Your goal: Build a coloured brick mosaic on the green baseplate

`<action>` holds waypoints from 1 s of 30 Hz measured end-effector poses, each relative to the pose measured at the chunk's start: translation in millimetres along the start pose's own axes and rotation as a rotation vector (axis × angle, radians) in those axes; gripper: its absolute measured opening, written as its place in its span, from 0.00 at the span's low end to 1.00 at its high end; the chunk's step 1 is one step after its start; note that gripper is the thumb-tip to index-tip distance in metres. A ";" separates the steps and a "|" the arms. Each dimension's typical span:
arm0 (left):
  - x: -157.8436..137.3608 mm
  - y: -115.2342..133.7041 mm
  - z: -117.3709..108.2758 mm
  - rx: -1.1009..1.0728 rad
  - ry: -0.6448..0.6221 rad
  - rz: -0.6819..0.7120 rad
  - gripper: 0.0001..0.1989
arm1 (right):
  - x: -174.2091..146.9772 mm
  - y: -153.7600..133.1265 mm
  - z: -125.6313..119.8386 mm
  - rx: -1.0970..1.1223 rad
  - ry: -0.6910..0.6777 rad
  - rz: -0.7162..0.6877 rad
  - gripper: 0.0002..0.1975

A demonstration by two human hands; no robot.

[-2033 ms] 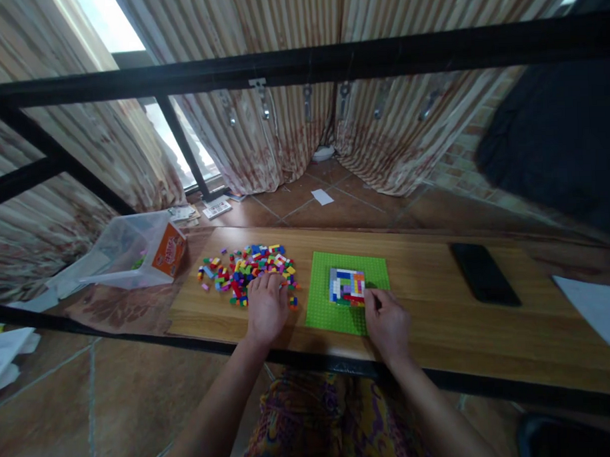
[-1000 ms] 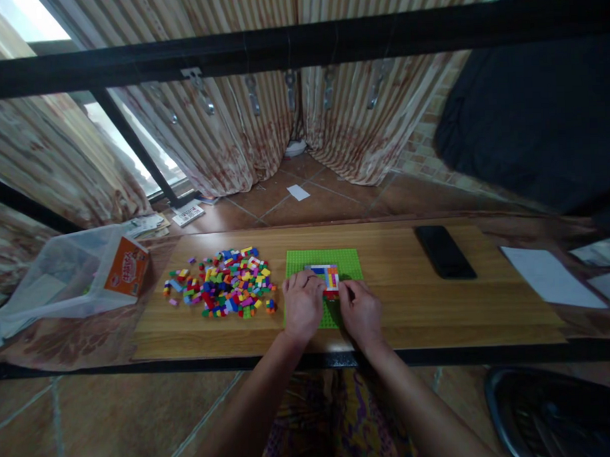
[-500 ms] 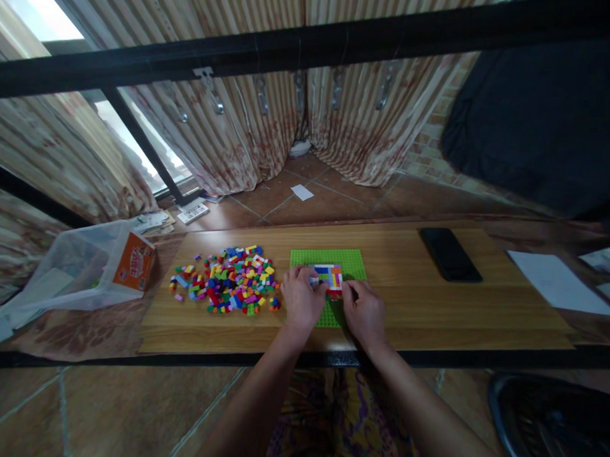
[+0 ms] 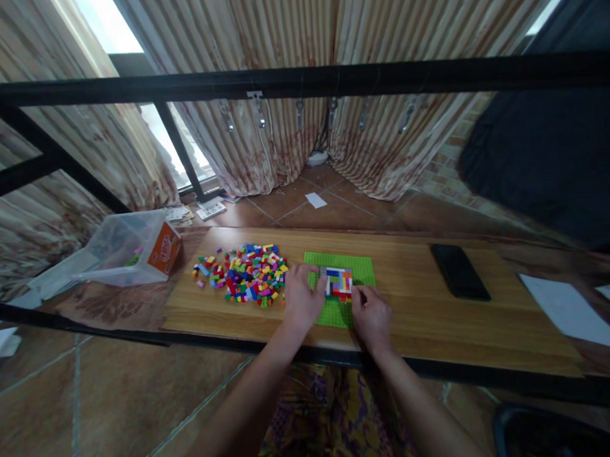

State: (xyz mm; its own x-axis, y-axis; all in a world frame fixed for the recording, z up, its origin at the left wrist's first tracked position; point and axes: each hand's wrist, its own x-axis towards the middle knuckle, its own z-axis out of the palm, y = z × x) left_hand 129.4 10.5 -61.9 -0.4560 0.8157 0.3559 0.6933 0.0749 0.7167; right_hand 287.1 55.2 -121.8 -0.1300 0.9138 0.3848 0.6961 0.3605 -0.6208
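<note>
A green studded baseplate (image 4: 339,258) lies on the wooden board, with a small multicoloured toy-brick structure (image 4: 345,281) in white, blue, orange and red built up on it. My left hand (image 4: 302,296) rests over the plate's left edge, thumb and fingers apart, the thumb close by the structure's left side. On the other side, my right hand (image 4: 372,314) has thumb and fingertips pressed together at the structure's lower right corner. Whatever lies between those fingertips is hidden. Left of my left hand spreads a pile of loose toy bricks (image 4: 254,273).
A black phone (image 4: 459,271) lies on the wooden board (image 4: 413,318) at right, with a white paper sheet (image 4: 570,306) beyond it. At left stands a clear plastic bin (image 4: 123,251) with an orange label. A black metal bar (image 4: 300,82) crosses behind the board.
The camera view has tilted and shifted, so the whole scene sits further right. My left hand has drawn slightly back from the brick structure, showing more of it; my right hand stays at its right corner.
</note>
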 end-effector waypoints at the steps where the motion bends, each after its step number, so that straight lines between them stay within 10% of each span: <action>1: -1.9 -4.1 -10.9 -0.032 0.031 0.022 0.04 | -0.1 0.2 0.0 -0.006 -0.001 -0.002 0.19; 10: -58.0 -72.0 -83.3 -0.041 0.029 -0.205 0.06 | -1.6 4.7 0.8 -0.022 0.008 -0.028 0.20; 30: -63.6 -106.5 -99.7 0.189 0.080 -0.363 0.09 | -4.5 10.0 0.4 -0.097 0.009 -0.042 0.23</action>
State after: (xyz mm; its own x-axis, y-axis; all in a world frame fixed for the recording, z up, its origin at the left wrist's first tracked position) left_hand 29.0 -106.6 -101.1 -0.7262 0.6706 0.1514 0.5667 0.4593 0.6841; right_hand 294.4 54.8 -130.1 -0.1546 0.8965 0.4153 0.7554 0.3782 -0.5351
